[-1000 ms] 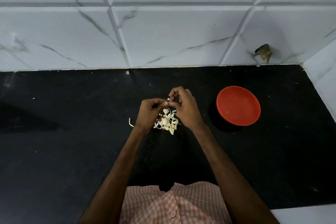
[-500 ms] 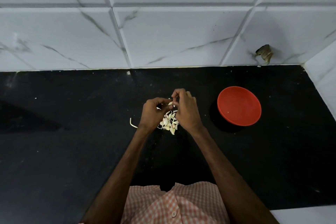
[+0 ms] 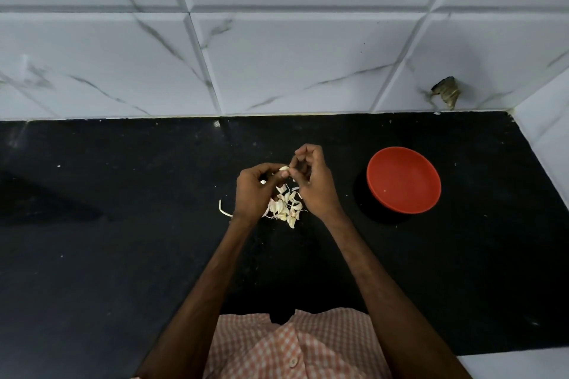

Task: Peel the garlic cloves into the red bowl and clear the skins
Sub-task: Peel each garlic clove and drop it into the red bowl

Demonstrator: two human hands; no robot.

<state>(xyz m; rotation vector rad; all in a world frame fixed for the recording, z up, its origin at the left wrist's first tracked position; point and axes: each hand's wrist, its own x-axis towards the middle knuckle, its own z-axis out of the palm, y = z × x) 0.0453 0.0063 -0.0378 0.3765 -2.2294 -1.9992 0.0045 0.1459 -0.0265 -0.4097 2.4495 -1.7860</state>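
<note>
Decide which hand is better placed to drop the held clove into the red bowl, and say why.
Probably the right hand. Both hands pinch the garlic clove, but the red bowl stands to the right, nearest the right hand; the left hand would have to reach across.

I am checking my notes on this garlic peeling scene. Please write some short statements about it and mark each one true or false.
1. The left hand and the right hand pinch one garlic clove between them. True.
2. The red bowl stands left of the hands. False: it stands to their right.
3. The red bowl holds many peeled cloves. False: no clove shows inside it.
4. A curved skin strip lies on the counter, left of the pile. True.
</note>
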